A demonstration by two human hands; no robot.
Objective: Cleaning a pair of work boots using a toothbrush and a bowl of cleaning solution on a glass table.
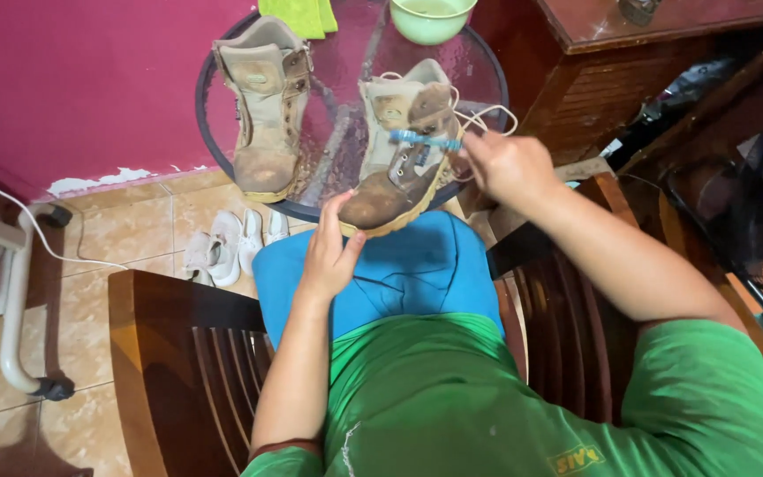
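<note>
Near the middle of the frame, the left hand [328, 252] cups the toe of a worn tan boot [396, 168] that rests at the near edge of the round glass surface [214, 97], fingers loosely curled against it. Just right of centre, the right hand [507, 163] is closed around a blue toothbrush [424, 139], its head laid on the boot's tongue. A second boot [267, 106] stands upright to the left, a green bowl [430, 18] at the top edge.
</note>
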